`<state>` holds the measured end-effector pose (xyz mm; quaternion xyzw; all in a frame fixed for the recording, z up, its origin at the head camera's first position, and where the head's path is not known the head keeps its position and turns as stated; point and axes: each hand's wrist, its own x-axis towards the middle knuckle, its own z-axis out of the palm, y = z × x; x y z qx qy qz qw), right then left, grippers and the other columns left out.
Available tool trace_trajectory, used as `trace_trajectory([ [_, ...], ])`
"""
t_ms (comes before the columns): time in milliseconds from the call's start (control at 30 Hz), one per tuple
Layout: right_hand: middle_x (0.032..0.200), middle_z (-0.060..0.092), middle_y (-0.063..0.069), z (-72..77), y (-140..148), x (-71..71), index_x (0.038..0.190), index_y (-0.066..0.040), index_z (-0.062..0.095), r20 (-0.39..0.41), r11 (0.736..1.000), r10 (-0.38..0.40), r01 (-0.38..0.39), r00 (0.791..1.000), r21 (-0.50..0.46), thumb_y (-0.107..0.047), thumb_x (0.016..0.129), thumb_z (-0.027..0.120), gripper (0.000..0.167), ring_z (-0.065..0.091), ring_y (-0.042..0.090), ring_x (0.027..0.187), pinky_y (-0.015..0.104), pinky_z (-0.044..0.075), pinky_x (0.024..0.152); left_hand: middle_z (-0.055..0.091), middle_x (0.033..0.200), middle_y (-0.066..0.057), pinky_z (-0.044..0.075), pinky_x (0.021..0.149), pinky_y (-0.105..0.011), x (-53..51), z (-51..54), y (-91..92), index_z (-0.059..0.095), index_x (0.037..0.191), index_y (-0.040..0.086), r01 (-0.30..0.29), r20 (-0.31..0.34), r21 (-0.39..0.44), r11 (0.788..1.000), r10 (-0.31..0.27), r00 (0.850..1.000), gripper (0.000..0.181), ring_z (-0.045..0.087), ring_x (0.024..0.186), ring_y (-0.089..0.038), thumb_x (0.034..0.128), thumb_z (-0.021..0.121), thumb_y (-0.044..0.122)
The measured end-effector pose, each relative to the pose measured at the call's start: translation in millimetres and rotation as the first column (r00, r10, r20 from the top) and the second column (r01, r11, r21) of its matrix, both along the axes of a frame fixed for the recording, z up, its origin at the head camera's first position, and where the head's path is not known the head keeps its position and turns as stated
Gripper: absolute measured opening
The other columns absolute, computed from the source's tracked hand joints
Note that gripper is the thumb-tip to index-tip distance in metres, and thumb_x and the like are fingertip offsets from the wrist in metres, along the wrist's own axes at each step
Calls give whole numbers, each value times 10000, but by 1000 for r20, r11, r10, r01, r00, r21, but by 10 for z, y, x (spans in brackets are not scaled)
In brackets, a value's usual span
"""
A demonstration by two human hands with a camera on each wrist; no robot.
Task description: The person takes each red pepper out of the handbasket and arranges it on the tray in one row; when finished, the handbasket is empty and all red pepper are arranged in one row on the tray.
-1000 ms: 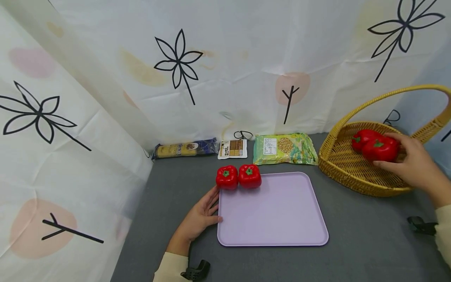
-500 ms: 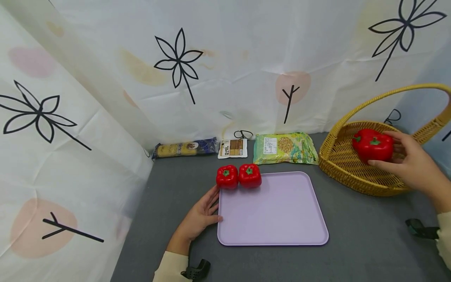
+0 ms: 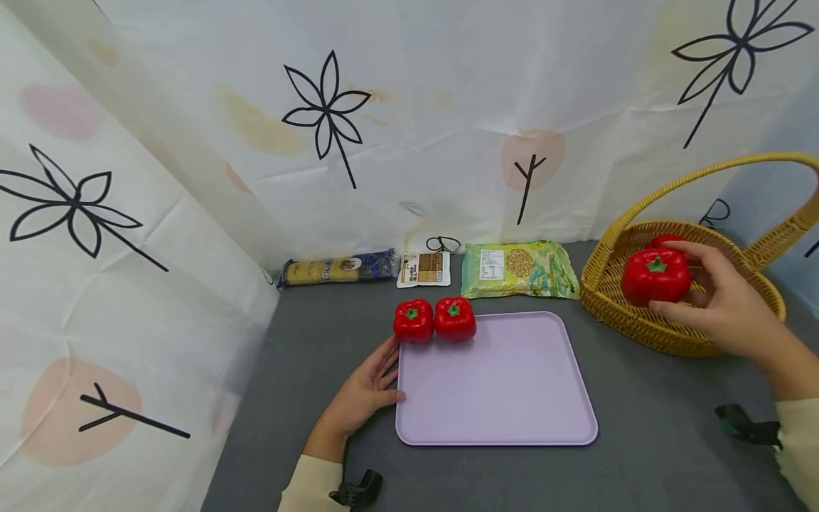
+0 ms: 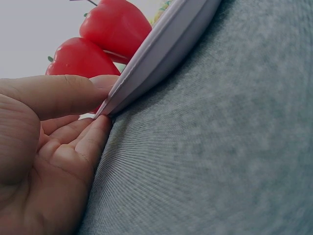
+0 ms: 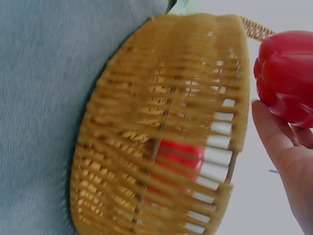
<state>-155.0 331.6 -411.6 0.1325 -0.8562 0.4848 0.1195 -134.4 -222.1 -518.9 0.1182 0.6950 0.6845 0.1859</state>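
My right hand [image 3: 729, 302] grips a red bell pepper [image 3: 655, 275] between thumb and fingers, over the wicker basket [image 3: 684, 345]. In the right wrist view that pepper [image 5: 289, 78] is above the basket's rim, and another red pepper [image 5: 175, 164] shows through the weave inside. At the lilac tray's [image 3: 495, 384] left edge is my left hand [image 3: 361, 391]; the left wrist view has its thumb and fingertips [image 4: 101, 122] pinching the rim. Two red bell peppers [image 3: 413, 321] [image 3: 455, 318] sit side by side at the tray's far left corner.
Along the back lie a blue and yellow packet [image 3: 339, 269], a small white and brown packet [image 3: 424, 270] and a green bag [image 3: 520, 270]. The basket's tall handle [image 3: 697, 171] arches above it at the right. A patterned cloth [image 3: 409, 142] hangs behind the grey table [image 3: 326, 320].
The right hand has lifted one pepper up and leftward from its neighbour, which stays in the basket. The left hand, tray and the pair of peppers by it have not moved.
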Motion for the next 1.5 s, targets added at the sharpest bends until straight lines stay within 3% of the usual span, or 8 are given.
trace_trajectory([
  [333, 1441, 415, -56, -18, -250, 46, 1581, -5, 372, -29, 994, 107, -107, 994, 5, 223, 775, 846, 963, 503, 4, 1213, 59, 497, 869, 189, 1795, -96, 388, 1191, -349, -2, 6, 1, 194, 1746, 80, 13, 16, 12, 1000, -14, 1000, 1067, 228, 1627, -264, 890, 775, -182],
  [600, 1456, 465, 65, -162, -506, 56, 1581, -13, 381, 29, 985, 170, -171, 985, 24, 131, 795, 896, 951, 521, 12, 1213, 118, 557, 832, 187, 1795, -88, 390, 1191, -343, 4, 29, 7, 180, 1747, 78, 13, 14, 8, 1000, -13, 1000, 1088, 234, 1625, -252, 877, 769, -202],
  [833, 1479, 491, 216, -237, -682, 41, 1590, -28, 386, 97, 976, 217, -219, 971, 13, 44, 830, 917, 930, 585, 175, 1199, 202, 596, 844, 179, 1796, -88, 399, 1186, -344, 6, 18, 13, 170, 1747, 73, 15, 13, 11, 1000, -15, 1000, 1094, 231, 1625, -250, 872, 760, -216],
  [1000, 1463, 517, 211, -333, -797, 8, 1576, -4, 407, 93, 962, 271, -272, 958, -6, 21, 847, 915, 889, 588, 124, 1207, 191, 581, 885, 168, 1798, -90, 401, 1187, -350, 3, -3, 3, 157, 1747, 68, 20, 7, 4, 1000, -20, 1000, 1099, 221, 1628, -250, 870, 753, -222],
  [1200, 1473, 517, 187, -404, -954, -28, 1576, 9, 414, 115, 945, 325, -325, 939, -21, -29, 874, 914, 863, 552, 370, 1285, 196, 558, 938, 170, 1797, -88, 393, 1193, -351, -6, -14, -9, 157, 1746, 66, 27, 0, 8, 1000, -27, 1000, 1100, 221, 1628, -244, 872, 764, -210],
  [1500, 1517, 500, 196, -329, -1182, -90, 1601, -2, 384, 224, 931, 361, -365, 905, -21, -107, 896, 919, 891, 546, 457, 1357, 537, 576, 1017, 170, 1797, -92, 382, 1200, -350, -6, 4, -2, 151, 1744, 56, 27, -6, 7, 1000, -27, 1000, 1099, 217, 1629, -243, 873, 765, -208],
])
